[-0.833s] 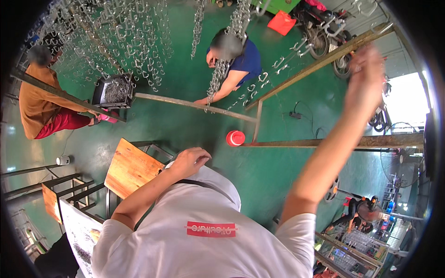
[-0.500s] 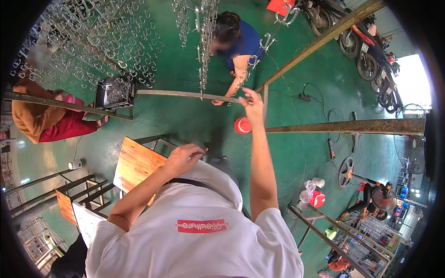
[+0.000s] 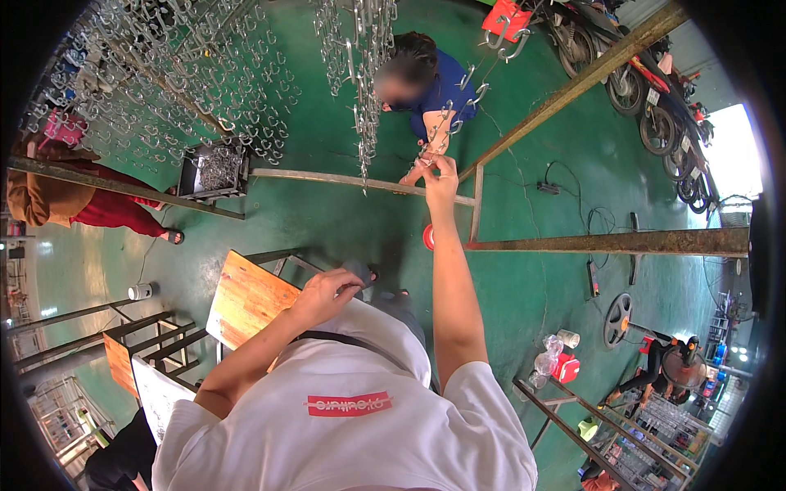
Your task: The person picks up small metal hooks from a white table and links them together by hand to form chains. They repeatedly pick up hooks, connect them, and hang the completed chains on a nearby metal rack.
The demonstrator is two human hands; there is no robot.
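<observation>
My right hand (image 3: 440,178) is stretched far forward, thumb and fingertips pinched at the lower end of a hanging strand of silvery U-shaped metal pieces (image 3: 448,105). Which piece lies between those fingertips is hard to make out. My left hand (image 3: 329,295) is held in front of my waist with its fingers curled together. Whatever it may hold is too small or hidden to name. A thicker strand of similar U-shaped pieces (image 3: 366,106) hangs to the left of my right hand. Just beyond that hand, a co-worker's hand (image 3: 411,175) is near the frame bar.
A metal frame bar (image 3: 327,177) crosses ahead. Dense hanging strands (image 3: 188,74) fill the far left, above a black bin (image 3: 190,172) of small metal parts. A co-worker in blue (image 3: 449,78) bends ahead. A wooden-topped table (image 3: 246,299) stands left; motorcycles (image 3: 626,86) line the far right.
My right hand has moved slightly up and left, closing from spread fingers into a pinch at the strand's end. My left hand has barely moved. At the left, the person in red trousers has shifted.
</observation>
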